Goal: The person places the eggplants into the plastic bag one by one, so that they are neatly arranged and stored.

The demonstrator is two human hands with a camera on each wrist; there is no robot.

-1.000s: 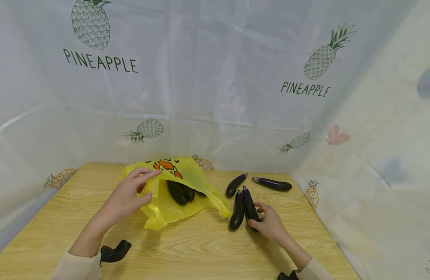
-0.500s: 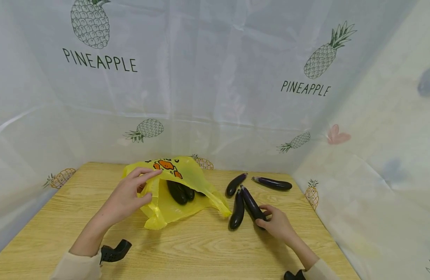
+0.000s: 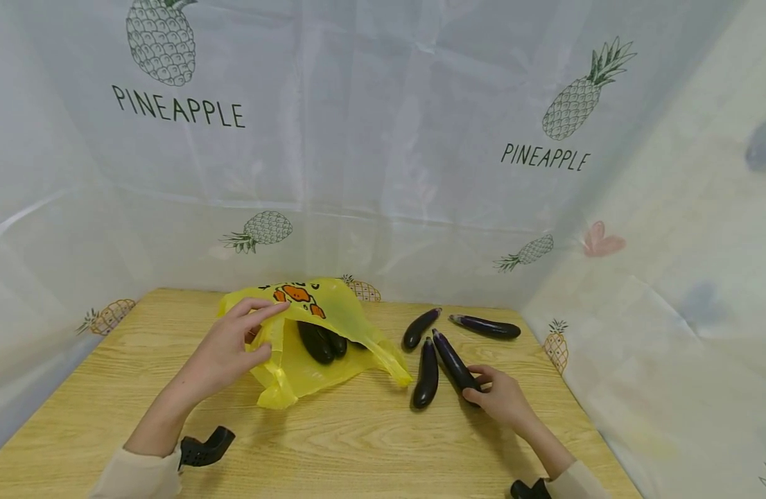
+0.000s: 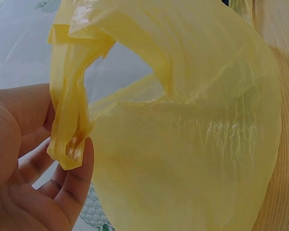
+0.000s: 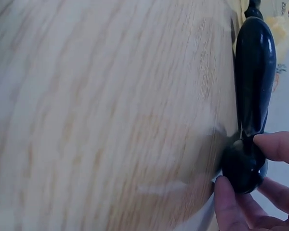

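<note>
With its thumb and fingers, my left hand (image 3: 217,360) holds the handle of a yellow plastic bag (image 3: 342,312) that lies on its side with its mouth raised. Dark eggplants (image 3: 316,344) show inside the mouth; the rest of the contents is hidden. On the right, my right hand (image 3: 506,402) grips the near, rounded end of a dark purple eggplant (image 3: 453,360) lying on the table. Just left of it rests another eggplant (image 3: 427,378), their stem ends close together. In the right wrist view, thumb and fingertips pinch the round end of the gripped eggplant (image 5: 243,168).
Farther back on the wooden table (image 3: 358,443) lie a short eggplant (image 3: 420,328) and a longer one (image 3: 485,328) pointing sideways. A pale curtain (image 3: 370,138) printed with pineapples stands behind the table, with another hanging surface along the right side.
My right hand has moved to the right, swinging the near end of the gripped eggplant away from its neighbour. The neighbouring eggplant has shifted slightly right. My left hand and the bag have not moved.
</note>
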